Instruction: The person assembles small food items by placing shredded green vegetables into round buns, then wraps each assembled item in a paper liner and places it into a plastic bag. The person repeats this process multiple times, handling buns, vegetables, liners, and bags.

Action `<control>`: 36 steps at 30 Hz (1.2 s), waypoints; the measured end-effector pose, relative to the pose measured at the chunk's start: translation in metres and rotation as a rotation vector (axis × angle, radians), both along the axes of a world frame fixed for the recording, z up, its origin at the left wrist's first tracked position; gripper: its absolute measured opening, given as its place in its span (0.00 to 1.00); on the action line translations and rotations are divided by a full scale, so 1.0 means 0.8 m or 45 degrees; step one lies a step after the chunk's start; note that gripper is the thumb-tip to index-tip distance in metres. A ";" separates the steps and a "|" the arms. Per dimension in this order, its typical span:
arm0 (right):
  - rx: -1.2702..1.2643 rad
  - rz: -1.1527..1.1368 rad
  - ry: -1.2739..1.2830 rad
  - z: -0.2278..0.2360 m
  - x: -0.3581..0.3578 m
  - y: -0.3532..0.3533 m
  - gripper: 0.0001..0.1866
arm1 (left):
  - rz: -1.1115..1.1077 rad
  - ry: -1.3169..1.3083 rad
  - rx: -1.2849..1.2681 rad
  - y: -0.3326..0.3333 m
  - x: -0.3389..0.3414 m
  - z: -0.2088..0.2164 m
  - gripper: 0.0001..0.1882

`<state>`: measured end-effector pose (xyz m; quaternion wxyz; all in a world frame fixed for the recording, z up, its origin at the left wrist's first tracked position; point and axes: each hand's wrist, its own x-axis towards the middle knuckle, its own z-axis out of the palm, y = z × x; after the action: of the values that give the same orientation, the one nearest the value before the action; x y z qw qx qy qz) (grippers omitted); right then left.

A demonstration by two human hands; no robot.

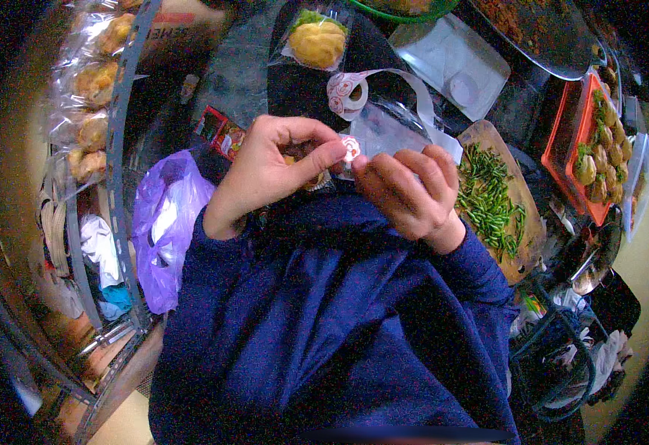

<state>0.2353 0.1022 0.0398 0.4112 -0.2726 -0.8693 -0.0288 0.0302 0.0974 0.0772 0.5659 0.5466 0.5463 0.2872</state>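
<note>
A small round red-and-white sticker (350, 148) is between the fingertips of my two hands. My left hand (276, 159) pinches its left side with thumb and forefinger. My right hand (413, 189) is closed, fingers curled, its tips at the sticker's lower right edge. Just beyond my hands stands the sticker roll (346, 96), and its pale backing strip (406, 78) loops to the right and down behind my right hand. Clear plastic (391, 126) lies beneath the strip. Something partly hidden is below my left hand; I cannot make it out.
A yellow bun in a clear bag (317, 41) lies at the back. On the right are a board of chopped green chillies (513, 159) and an orange tray (554, 152) of filled buns. At left are a purple plastic bag (168, 215) and a rack (128, 96) beside bagged buns.
</note>
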 end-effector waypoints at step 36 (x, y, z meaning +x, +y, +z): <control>-2.429 0.085 0.712 -0.065 -0.053 -0.060 0.09 | 0.479 0.067 0.125 -0.092 -0.047 -0.146 0.24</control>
<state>0.1933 0.0542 -0.0121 0.2105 -0.4615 -0.4077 0.7592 -0.0077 0.0239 -0.0398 0.4604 0.4692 0.6388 0.3998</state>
